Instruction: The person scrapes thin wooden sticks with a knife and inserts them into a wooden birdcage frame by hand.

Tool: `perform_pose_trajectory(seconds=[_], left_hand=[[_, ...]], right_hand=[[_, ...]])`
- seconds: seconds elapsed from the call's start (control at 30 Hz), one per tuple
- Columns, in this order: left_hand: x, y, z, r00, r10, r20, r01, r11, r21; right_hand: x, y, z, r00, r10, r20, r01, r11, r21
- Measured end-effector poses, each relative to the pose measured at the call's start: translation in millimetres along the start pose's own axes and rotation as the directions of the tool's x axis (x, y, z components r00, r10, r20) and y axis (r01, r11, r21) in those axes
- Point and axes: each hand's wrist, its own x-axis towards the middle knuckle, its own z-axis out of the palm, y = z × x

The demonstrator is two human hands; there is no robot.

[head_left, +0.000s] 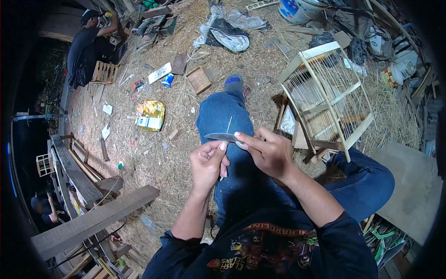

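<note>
My right hand (269,151) is wrapped round the handle end of a knife (222,136), its index finger stretched along the metal. The blade points left above my jeans-covered knee. My left hand (210,162) pinches a thin pale stick (229,124), which stands up past the blade and shows again below the fingers. Blade and stick cross close to my left thumb tip. The knife's handle is mostly hidden in my right palm.
A wooden birdcage (327,97) stands at the right of my leg. Ahead lie a small wooden tray (199,80), a gold packet (151,115) and a blue can (167,80). A plank (97,221) juts in from lower left. Another person (88,46) sits at upper left.
</note>
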Motion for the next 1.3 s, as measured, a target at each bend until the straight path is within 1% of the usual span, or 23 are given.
perform_pose_trajectory(seconds=[0.07,0.13,0.2,0.27,0.3,0.37,0.4,0.47,0.5,0.53,0.6,0.67,0.73,0.87,0.93,1.07,1.13,1.17,1.3], left_hand=[[0.7,-0.9,0.9,1.0,0.022,0.007,-0.022,0.999,-0.03],[0.0,-0.7,0.9,1.0,0.013,-0.008,-0.013,1.0,-0.015],[1.2,0.4,2.7,1.0,0.012,-0.016,-0.013,1.0,-0.005],[0.2,-0.1,2.5,1.0,0.016,-0.022,-0.016,1.0,-0.001],[0.1,0.4,3.1,1.0,0.015,-0.022,-0.015,1.0,0.0],[-0.3,1.8,4.3,1.0,0.006,-0.025,-0.006,1.0,0.005],[-0.9,1.3,4.0,1.0,0.006,-0.028,-0.006,1.0,0.007],[-0.1,0.5,3.5,1.0,0.015,-0.019,-0.015,1.0,0.006],[0.5,0.6,3.5,1.0,0.018,-0.017,-0.018,1.0,0.008],[0.7,0.5,3.3,1.0,0.013,-0.021,-0.013,1.0,0.009],[0.3,0.6,4.3,1.0,0.003,-0.021,-0.003,1.0,0.009],[0.0,2.7,4.8,1.0,-0.004,-0.029,0.004,1.0,0.005],[0.2,0.7,3.7,1.0,0.007,-0.028,-0.006,1.0,0.012],[0.0,-0.4,3.1,1.0,0.019,-0.016,-0.018,0.999,0.032],[-0.9,0.8,4.5,1.0,0.012,-0.023,-0.012,1.0,0.026],[-1.2,2.5,5.9,0.999,0.001,-0.04,0.0,1.0,0.028],[-0.7,2.2,5.9,0.999,-0.002,-0.042,0.003,1.0,0.013],[-0.9,1.6,5.6,0.999,-0.008,-0.043,0.008,1.0,0.001],[-0.6,-2.3,2.2,0.999,0.034,-0.008,-0.034,0.999,-0.02]], right_hand=[[0.5,0.9,1.5,0.999,0.035,-0.008,-0.035,0.999,0.005],[5.9,5.1,-0.7,0.995,0.095,-0.02,-0.095,0.995,-0.019],[6.8,3.1,-4.3,0.996,0.086,-0.022,-0.087,0.996,-0.033],[4.5,-0.6,-8.7,0.996,0.052,0.068,-0.05,0.998,-0.033],[4.4,0.1,-8.6,0.996,0.053,0.069,-0.051,0.998,-0.033],[6.4,3.7,-6.8,0.994,0.107,0.022,-0.105,0.992,-0.066],[7.6,6.4,-5.5,0.994,0.106,0.023,-0.104,0.992,-0.064],[10.2,11.7,-4.1,0.988,0.152,-0.017,-0.152,0.988,-0.006],[9.9,6.6,-9.4,0.991,0.131,0.018,-0.13,0.991,-0.044],[7.8,6.9,-8.3,0.991,0.132,0.014,-0.131,0.99,-0.044],[2.8,8.4,-5.1,0.999,0.041,0.025,-0.042,0.999,0.014],[6.0,8.0,-3.8,0.998,0.065,0.02,-0.065,0.998,-0.007],[9.0,6.9,-1.7,0.992,0.126,-0.007,-0.125,0.992,0.032],[7.3,6.7,-5.0,0.996,0.086,-0.014,-0.086,0.996,0.003],[9.6,10.0,-4.9,0.987,0.159,-0.016,-0.159,0.987,-0.037],[12.4,12.6,-6.1,0.99,0.132,-0.053,-0.133,0.991,-0.002],[2.2,7.9,-4.6,0.998,0.05,-0.027,-0.05,0.999,-0.008],[-3.1,4.6,-5.0,0.999,0.04,0.019,-0.04,0.999,0.001],[-7.7,-1.1,-4.2,0.999,-0.004,0.037,0.003,1.0,0.026]])
